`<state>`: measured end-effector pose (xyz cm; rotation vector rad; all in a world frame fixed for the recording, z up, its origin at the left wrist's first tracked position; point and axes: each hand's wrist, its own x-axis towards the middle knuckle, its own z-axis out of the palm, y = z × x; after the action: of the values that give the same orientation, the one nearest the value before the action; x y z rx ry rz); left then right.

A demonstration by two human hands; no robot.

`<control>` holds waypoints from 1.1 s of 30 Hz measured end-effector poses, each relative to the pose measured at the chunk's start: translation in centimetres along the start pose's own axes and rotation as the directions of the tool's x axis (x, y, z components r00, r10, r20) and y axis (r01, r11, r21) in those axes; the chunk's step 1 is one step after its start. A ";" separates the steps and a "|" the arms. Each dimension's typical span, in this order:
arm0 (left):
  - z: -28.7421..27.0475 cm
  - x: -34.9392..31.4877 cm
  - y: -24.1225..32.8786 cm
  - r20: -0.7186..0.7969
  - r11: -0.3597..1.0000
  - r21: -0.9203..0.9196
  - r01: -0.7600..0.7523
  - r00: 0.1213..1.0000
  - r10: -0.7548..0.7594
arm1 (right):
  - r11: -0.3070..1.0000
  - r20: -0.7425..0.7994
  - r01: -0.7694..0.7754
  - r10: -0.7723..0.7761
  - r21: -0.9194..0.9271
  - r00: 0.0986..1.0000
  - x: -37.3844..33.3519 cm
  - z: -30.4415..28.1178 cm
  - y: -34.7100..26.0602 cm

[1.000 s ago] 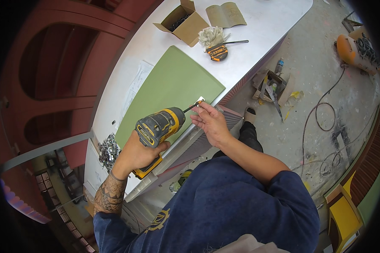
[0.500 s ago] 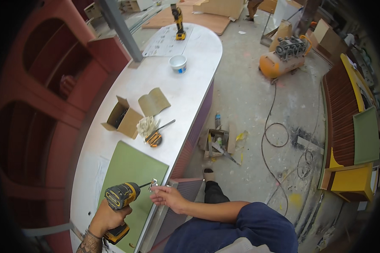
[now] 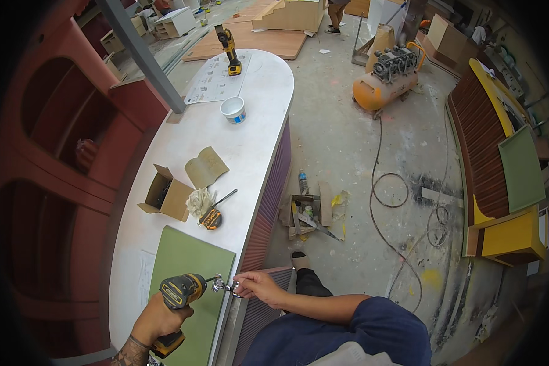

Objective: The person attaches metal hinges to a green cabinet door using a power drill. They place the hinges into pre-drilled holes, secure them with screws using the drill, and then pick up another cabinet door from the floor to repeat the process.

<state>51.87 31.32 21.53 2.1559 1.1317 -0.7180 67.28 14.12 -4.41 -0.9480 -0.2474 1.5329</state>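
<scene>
My left hand (image 3: 158,320) is wrapped round the grip of a yellow and black cordless impact driver (image 3: 182,291). Its bit points right, with the tip at a shiny metal cabinet hinge (image 3: 219,284); whether they touch I cannot tell. The fingers of my right hand (image 3: 257,287) pinch the hinge from its right side. Under the driver, a green panel (image 3: 192,259) lies on the white countertop (image 3: 250,155), and the hinge is over its right edge. More small metal pieces show partly at the lower edge, below the driver.
Beyond the panel are a tape measure (image 3: 210,219), a rag (image 3: 199,202), a screwdriver (image 3: 227,196), an open cardboard box (image 3: 165,194) and a white tub (image 3: 233,110). Another cordless tool (image 3: 229,53) stands at the far end. An orange compressor (image 3: 384,85) and its hose (image 3: 375,177) occupy the floor.
The view has shifted, so the countertop items appear lower and farther left. My right hand and the hinge sit slightly farther right, and more of the hinge shows. Both grips are kept.
</scene>
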 end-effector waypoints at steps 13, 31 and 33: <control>1.7 -1.3 -0.5 0.003 0.971 -0.238 0.010 1.000 -0.009 | 0.830 -0.037 0.136 -0.185 -0.541 0.982 0.2 1.1 -0.3; 22.4 -12.1 -19.4 -0.729 0.432 -0.657 -0.618 0.376 -0.571 | -0.497 0.489 0.309 -0.285 -0.810 0.824 1.1 4.5 0.7; 23.9 -12.1 -20.2 -0.732 0.449 -0.630 -0.634 0.291 -0.616 | -0.555 0.513 0.298 -0.282 -0.777 0.811 1.5 4.5 1.0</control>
<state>24.29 17.22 8.64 1.2958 1.4769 1.4059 63.59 16.90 -2.84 -1.9073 -2.0920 0.1095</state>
